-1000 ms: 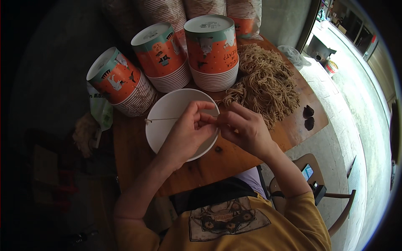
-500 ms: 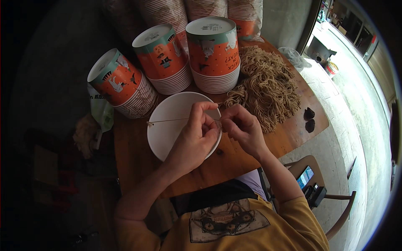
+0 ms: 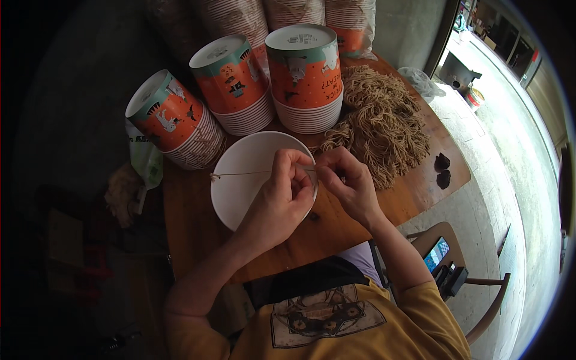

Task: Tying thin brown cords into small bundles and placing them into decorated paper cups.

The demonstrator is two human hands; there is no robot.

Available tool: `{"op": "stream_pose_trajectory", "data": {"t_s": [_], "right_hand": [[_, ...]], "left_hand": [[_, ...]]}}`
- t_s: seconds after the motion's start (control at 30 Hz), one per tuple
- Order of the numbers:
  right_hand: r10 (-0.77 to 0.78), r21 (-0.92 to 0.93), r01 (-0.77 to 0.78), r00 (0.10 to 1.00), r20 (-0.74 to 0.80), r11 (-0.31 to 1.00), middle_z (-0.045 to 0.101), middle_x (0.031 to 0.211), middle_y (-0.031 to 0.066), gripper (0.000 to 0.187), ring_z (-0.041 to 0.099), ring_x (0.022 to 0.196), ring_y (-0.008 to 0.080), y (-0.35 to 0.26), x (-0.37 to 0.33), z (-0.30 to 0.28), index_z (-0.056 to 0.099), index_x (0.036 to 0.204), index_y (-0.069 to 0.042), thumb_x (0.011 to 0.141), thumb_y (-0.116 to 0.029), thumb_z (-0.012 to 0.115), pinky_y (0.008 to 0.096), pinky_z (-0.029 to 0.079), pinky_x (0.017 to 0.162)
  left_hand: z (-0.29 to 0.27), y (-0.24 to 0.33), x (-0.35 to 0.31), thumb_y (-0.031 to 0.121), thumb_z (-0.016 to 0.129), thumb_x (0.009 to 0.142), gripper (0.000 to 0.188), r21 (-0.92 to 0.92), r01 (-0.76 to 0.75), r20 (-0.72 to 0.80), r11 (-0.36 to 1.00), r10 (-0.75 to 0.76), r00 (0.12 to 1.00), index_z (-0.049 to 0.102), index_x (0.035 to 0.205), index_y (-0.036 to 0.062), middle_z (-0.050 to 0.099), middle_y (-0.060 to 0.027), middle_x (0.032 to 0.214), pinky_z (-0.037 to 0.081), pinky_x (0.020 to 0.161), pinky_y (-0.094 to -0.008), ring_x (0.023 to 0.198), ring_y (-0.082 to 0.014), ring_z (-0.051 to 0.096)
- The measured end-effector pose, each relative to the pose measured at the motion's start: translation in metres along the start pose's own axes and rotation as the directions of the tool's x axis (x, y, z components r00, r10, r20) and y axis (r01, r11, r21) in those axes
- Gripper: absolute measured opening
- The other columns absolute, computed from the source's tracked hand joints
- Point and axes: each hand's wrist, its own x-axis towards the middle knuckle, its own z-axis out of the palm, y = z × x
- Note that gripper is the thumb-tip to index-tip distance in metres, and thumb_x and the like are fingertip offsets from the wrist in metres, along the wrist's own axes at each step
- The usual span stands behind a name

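Observation:
A round paper bucket (image 3: 239,197), white inside, stands mouth up on the wooden table in front of me. A thin tan cord (image 3: 249,173) runs across its mouth from a knot at the left rim. My left hand (image 3: 284,195) is closed over the right part of the bucket, thumb and fingers pinching the cord near the right rim. My right hand (image 3: 351,183) is closed just outside that rim, its thumb and forefinger pinched on the cord. The cord's end and the right rim's hole are hidden by my fingers.
Upside-down stacks of orange and teal buckets, a left stack (image 3: 171,120), a middle stack (image 3: 231,84) and a right stack (image 3: 305,78), stand behind. A heap of tan cords (image 3: 384,129) lies right, beside two small dark pieces (image 3: 443,171). A chair (image 3: 447,240) holds a phone (image 3: 437,254).
My left fingers have shifted slightly down, and my right fingertips have drawn a little closer together at the rim. The bucket and the heap of cords stay in place.

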Motion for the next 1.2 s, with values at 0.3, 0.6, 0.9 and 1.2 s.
{"op": "stream_pose_trajectory", "data": {"t_s": [0.3, 0.6, 0.9, 1.2], "right_hand": [[0.222, 0.285, -0.257, 0.964, 0.149, 0.924, 0.056, 0.087, -0.0012, 0.013, 0.053, 0.078, 0.0057, -0.010, -0.004, -0.010, 0.055, 0.102, -0.003, 0.093, -0.013, 0.055, 0.0214, 0.044, 0.069], [0.080, 0.297, -0.113, 0.989, 0.122, 0.948, 0.057, 0.091, 0.0012, 0.021, 0.056, 0.080, 0.0075, 0.001, -0.017, -0.017, 0.048, 0.111, -0.004, 0.092, -0.011, 0.057, 0.0237, 0.048, 0.071], [0.165, 0.246, -0.195, 0.977, 0.136, 0.950, 0.058, 0.096, 0.0031, 0.035, 0.059, 0.086, 0.0094, 0.000, -0.033, -0.004, 0.043, 0.113, -0.006, 0.087, -0.006, 0.066, 0.0240, 0.049, 0.075], [0.045, 0.122, -0.047, 0.999, 0.018, 0.991, 0.058, 0.097, 0.0031, 0.035, 0.058, 0.091, 0.0098, 0.001, -0.040, -0.001, 0.044, 0.114, -0.005, 0.087, -0.003, 0.065, 0.0258, 0.048, 0.081]], "left_hand": [[-0.002, 0.004, 0.000, -0.001, 0.053, 0.087, 0.032, -0.021, 0.048, 0.014, 0.999, -0.048, 0.999, 0.036, 0.114, 0.0034, 0.051, -0.0038, 0.082, 0.045, 0.068, -0.0261, 0.074, -0.0095, 0.052], [0.001, 0.007, 0.000, 0.001, 0.053, 0.088, 0.030, -0.047, 0.071, 0.061, 0.996, -0.068, 0.996, 0.039, 0.114, 0.0029, 0.051, -0.0026, 0.085, 0.044, 0.070, -0.0248, 0.077, -0.0082, 0.051], [-0.002, 0.010, -0.001, 0.001, 0.054, 0.088, 0.026, 0.011, 0.073, 0.067, 0.997, -0.074, 0.995, 0.044, 0.112, 0.0017, 0.051, -0.0026, 0.085, 0.046, 0.070, -0.0261, 0.079, -0.0092, 0.052], [0.005, 0.013, -0.012, -0.003, 0.060, 0.084, 0.028, 0.222, -0.077, 0.063, 0.972, 0.064, 0.996, 0.047, 0.108, 0.0018, 0.052, -0.0071, 0.093, 0.050, 0.072, -0.0303, 0.082, -0.0145, 0.056]]}}
